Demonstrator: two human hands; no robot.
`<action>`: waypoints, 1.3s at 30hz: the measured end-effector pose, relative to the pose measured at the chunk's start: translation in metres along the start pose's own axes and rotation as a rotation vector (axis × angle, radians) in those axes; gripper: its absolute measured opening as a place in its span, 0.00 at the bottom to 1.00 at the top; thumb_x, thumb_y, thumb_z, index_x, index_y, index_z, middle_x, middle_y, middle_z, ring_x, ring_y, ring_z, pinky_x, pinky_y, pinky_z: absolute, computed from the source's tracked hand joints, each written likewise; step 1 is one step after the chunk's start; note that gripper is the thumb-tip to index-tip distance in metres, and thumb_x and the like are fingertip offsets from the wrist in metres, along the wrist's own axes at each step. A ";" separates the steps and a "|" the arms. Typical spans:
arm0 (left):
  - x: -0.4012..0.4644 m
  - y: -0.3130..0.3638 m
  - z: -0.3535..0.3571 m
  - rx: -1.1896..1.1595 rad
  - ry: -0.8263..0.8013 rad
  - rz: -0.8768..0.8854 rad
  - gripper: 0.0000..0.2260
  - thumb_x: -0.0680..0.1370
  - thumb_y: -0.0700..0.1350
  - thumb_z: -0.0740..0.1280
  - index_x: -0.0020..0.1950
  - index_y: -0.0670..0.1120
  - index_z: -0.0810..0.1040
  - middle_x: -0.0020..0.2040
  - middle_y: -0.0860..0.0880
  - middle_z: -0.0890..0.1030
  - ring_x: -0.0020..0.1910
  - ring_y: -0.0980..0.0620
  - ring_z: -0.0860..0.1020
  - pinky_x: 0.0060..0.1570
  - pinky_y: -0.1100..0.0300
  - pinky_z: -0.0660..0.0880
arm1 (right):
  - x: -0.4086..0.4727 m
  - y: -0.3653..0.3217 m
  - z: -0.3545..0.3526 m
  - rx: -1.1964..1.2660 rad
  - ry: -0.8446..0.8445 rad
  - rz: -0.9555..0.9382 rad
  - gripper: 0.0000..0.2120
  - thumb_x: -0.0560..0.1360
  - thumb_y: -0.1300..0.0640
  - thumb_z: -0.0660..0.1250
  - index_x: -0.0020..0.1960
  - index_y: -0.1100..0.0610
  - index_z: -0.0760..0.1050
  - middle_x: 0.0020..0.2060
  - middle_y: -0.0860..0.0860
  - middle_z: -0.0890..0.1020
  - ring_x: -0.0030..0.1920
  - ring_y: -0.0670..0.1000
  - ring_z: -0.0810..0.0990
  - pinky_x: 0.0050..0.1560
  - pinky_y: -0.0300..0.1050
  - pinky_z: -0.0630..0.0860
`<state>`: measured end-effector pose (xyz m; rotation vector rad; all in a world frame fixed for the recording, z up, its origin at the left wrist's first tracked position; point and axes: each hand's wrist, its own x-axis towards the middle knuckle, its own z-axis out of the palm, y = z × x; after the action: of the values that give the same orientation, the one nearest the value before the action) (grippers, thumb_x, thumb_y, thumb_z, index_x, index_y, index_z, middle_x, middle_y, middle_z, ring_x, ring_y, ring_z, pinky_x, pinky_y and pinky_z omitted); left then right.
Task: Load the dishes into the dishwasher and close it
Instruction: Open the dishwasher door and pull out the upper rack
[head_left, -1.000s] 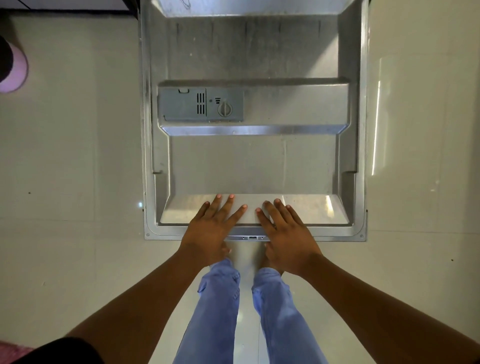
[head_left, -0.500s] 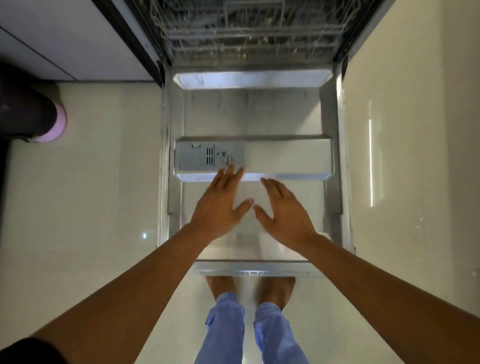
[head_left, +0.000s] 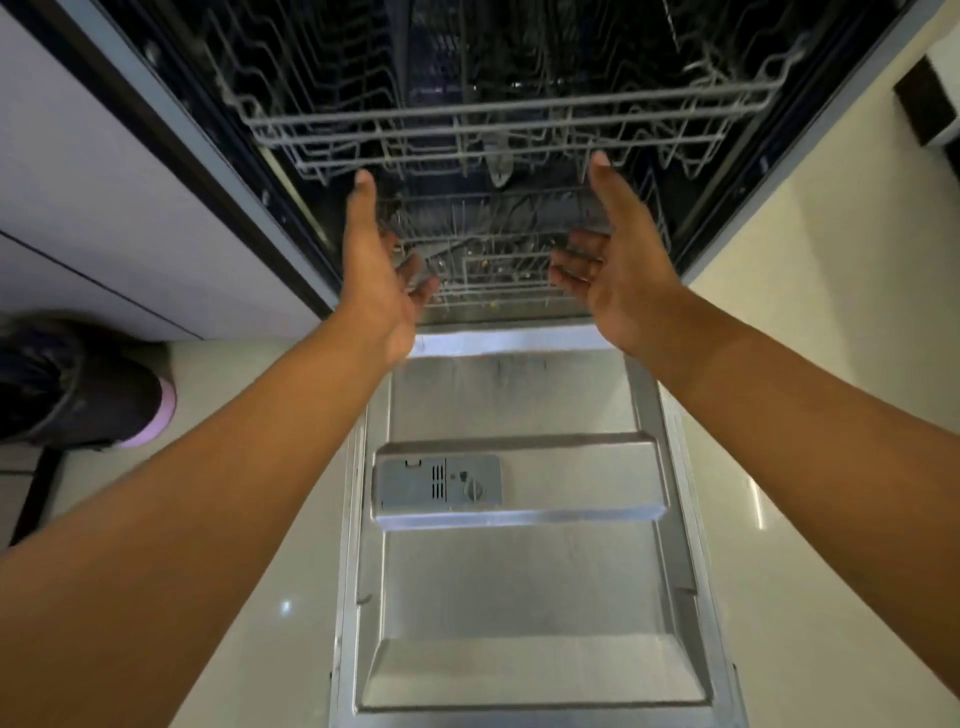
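Observation:
The dishwasher stands open, its steel door lying flat below me with the grey detergent box on it. Inside, the upper wire rack and the lower wire rack hold no dishes that I can see. My left hand and my right hand are stretched out over the door's hinge end, palms turned toward each other, fingers loosely bent, in front of the lower rack. Neither hand holds anything. Whether the fingertips touch the rack is unclear.
White cabinet fronts flank the dishwasher on the left. A dark bin with a pink rim sits on the pale floor at the left. A dark object stands at the far right.
Both hands lifted off the door's near edge and moved forward over the door to the lower rack. The view tilted up from the door to the dishwasher's inside.

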<state>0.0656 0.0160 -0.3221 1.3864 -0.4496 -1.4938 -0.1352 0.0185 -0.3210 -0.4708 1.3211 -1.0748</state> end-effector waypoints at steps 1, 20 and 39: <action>0.006 0.011 0.003 -0.066 -0.015 -0.007 0.32 0.79 0.69 0.62 0.78 0.54 0.66 0.71 0.50 0.74 0.65 0.46 0.75 0.68 0.45 0.73 | 0.005 -0.010 0.003 0.035 -0.014 0.007 0.27 0.74 0.33 0.71 0.67 0.46 0.71 0.65 0.56 0.77 0.62 0.59 0.80 0.57 0.52 0.81; 0.045 0.077 0.031 -0.307 0.062 -0.130 0.19 0.83 0.53 0.67 0.60 0.37 0.72 0.68 0.37 0.76 0.61 0.36 0.81 0.63 0.40 0.78 | 0.044 -0.060 0.007 0.294 -0.002 0.086 0.33 0.78 0.42 0.72 0.76 0.55 0.68 0.59 0.65 0.83 0.50 0.60 0.88 0.55 0.56 0.85; -0.041 0.033 -0.008 -0.331 0.105 -0.133 0.16 0.83 0.47 0.69 0.64 0.37 0.75 0.61 0.37 0.81 0.54 0.36 0.85 0.56 0.41 0.82 | -0.039 -0.015 -0.021 0.325 0.003 0.117 0.25 0.80 0.45 0.71 0.72 0.56 0.74 0.53 0.66 0.86 0.50 0.61 0.88 0.52 0.54 0.86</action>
<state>0.0792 0.0390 -0.2762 1.2412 -0.0401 -1.5148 -0.1558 0.0501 -0.2935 -0.1484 1.1343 -1.1652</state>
